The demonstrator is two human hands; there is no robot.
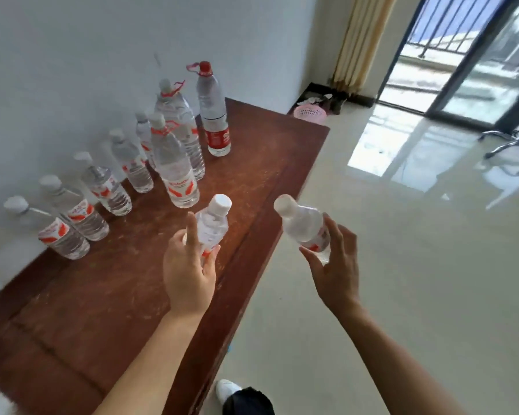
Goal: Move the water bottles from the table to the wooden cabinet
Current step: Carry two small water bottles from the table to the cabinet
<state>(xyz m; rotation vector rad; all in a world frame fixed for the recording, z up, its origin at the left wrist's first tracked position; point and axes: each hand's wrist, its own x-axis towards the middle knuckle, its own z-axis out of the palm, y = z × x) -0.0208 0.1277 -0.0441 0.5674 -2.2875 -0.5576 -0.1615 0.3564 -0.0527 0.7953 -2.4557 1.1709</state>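
The left hand (pixel 189 274) grasps a small water bottle (pixel 212 227) above the table's (pixel 267 163) right edge, while the right hand (pixel 336 265) grasps a second bottle (pixel 304 223) over the floor (pixel 372 295).

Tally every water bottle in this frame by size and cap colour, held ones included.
Standing small white-capped bottles: 5
Held small white-capped bottles: 2
Large white-capped bottles: 2
Large red-capped bottle: 1
Total: 10
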